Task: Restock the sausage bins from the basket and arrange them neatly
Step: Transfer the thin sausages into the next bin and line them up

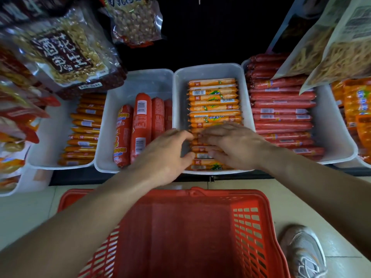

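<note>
A white bin [180,109] in the middle of the shelf holds a row of orange sausage packs [213,101] lying crosswise. My left hand [168,153] reaches over the bin's near left corner, thumb and fingers curved against the left ends of the nearest packs. My right hand [230,145] lies flat on top of the near packs, fingers pointing left. The fingertips of both hands almost meet over the row. The red plastic basket [251,227] stands on the floor below my arms, and its visible inside shows nothing in it.
A bin with thick red sausages [140,125] stands left of the middle bin, and further left a bin of thin orange sausages [84,133]. Red sausages [281,113] fill the bin on the right. Snack bags [66,53] hang above on both sides. A grey shoe [303,251] is beside the basket.
</note>
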Demonstrator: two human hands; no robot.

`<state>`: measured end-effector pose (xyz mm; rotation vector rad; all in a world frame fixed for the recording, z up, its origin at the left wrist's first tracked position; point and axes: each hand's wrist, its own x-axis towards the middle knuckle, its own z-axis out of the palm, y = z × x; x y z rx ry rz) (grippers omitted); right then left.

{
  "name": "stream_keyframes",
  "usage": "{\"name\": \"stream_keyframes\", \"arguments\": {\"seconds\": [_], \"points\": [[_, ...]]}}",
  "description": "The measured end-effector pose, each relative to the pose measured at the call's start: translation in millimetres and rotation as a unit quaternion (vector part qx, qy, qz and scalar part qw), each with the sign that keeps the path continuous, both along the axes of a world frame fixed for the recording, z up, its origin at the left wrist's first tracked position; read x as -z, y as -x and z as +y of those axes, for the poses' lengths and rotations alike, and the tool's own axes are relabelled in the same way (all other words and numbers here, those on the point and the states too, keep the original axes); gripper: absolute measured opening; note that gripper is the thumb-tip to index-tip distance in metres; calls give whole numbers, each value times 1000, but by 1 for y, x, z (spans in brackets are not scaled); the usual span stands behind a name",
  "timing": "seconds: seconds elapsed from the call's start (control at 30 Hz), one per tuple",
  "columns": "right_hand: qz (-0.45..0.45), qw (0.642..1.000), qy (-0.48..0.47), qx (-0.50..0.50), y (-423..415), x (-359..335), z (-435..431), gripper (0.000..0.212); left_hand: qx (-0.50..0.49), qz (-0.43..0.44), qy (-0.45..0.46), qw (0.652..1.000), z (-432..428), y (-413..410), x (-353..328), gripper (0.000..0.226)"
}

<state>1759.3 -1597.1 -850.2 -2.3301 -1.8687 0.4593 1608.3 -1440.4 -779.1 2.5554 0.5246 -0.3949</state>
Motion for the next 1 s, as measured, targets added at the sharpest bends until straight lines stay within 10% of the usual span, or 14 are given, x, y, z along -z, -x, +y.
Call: {"name": "stream_keyframes", "arguments": {"seconds": [0.47, 1.0], "points": [[-2, 982, 101, -160, 22, 21, 72, 22, -45, -83, -4, 996, 67, 80, 21, 22], [56, 984, 125, -118, 23, 27, 69, 25, -34, -127, -16, 991, 73, 83, 43, 24]]}}
